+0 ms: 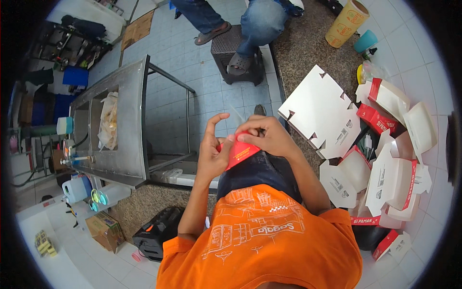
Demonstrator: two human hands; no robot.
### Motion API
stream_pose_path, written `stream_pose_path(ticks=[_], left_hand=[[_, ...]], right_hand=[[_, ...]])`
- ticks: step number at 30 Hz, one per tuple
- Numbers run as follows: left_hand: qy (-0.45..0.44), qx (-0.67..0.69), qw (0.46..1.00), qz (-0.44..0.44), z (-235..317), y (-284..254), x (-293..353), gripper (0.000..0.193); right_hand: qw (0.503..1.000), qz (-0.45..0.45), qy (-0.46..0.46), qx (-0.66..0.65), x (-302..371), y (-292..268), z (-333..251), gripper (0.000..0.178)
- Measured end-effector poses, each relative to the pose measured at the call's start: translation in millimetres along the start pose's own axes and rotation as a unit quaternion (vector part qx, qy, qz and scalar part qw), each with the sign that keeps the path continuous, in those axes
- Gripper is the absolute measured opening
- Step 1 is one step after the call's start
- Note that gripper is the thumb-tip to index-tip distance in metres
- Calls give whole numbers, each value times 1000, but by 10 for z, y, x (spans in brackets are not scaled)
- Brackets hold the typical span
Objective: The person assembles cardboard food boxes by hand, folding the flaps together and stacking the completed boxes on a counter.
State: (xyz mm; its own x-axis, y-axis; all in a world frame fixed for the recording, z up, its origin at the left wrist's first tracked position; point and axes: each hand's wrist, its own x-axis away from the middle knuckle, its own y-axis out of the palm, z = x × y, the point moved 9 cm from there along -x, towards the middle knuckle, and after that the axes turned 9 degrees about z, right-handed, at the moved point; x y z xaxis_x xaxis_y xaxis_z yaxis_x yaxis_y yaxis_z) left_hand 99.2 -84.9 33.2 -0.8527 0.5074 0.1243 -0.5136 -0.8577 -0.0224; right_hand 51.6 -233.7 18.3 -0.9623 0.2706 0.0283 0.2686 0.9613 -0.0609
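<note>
Tiled floor (173, 53); 2 hands (211, 151) (273, 137) pinch red card (244, 153).

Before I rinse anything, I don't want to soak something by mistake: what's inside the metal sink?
In the metal sink is a translucent plastic bag with yellowish contents, too unclear to identify. The bag hides whatever lies beneath it.

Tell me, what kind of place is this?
Perhaps a food shop's kitchen or packing corner: there's a metal sink, a stone counter and lots of red-and-white boxes.
</note>
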Motion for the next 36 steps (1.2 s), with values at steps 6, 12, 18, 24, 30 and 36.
stream_pose_path(ticks=[6, 12, 18, 24, 30, 36], left_hand=[[-16, -15, 1000, -21, -18, -42, -85, 53], [-96, 60, 993, -16, -99, -868, -65, 76], [-19, 27, 999, 5, -71, -1008, 81, 59], [-23, -152, 986, -67, -110, -434, 166, 15], [-204, -71, 963, -159, -757, 67, 456, 24], [-280, 22, 942, -186, -1210, 127, 491, 31]], right_hand=[[943, 3, -261, 209, 140, 184, -497, 68], [971, 96, -178, 127, 7, -253, -405, 69], [979, 175, 23, -106, -105, -511, 471, 54], [940, 181, -181, 227, -59, -421, 27, 43], [992, -112, -41, -46, 26, 151, 94, 30], [971, -134, -125, 153, 111, 87, -76, 28]])
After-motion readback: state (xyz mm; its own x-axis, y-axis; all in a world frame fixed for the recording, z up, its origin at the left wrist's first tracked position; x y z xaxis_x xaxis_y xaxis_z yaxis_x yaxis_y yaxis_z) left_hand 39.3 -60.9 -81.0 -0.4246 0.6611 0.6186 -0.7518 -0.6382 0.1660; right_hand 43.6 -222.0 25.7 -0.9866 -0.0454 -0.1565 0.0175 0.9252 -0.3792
